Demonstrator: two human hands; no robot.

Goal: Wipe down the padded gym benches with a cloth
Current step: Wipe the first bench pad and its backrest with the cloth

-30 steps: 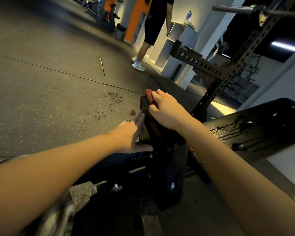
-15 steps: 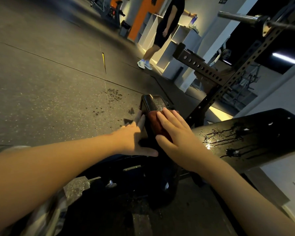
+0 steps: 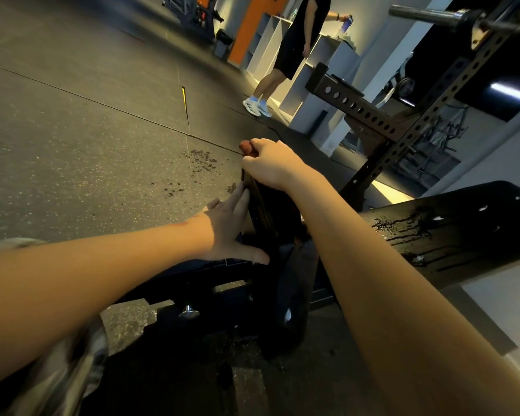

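Cloth (image 3: pixel 246 145) first: where is it?
- Reddish, bunched at the top end of the small black pad (image 3: pixel 263 205), which stands tilted up on edge. Only a bit shows past the right hand (image 3: pixel 272 166).
- And that hand's fingers?
- Curled over the cloth, gripping it against the pad's top edge.
- The left hand (image 3: pixel 225 232)?
- Its fingers (image 3: pixel 239 199) lie straight and flat against the pad's left side, thumb spread out below. It holds nothing.
- Around that?
- To the right, the long padded surface (image 3: pixel 463 223) carries wet streaks and drops. Dark spots dot the rubber floor (image 3: pixel 102 163) beyond the pad. Farther back stand a perforated rack (image 3: pixel 370 114) with a barbell (image 3: pixel 427 12), and a person (image 3: pixel 297 46) in black beside white shelves (image 3: pixel 327 64).
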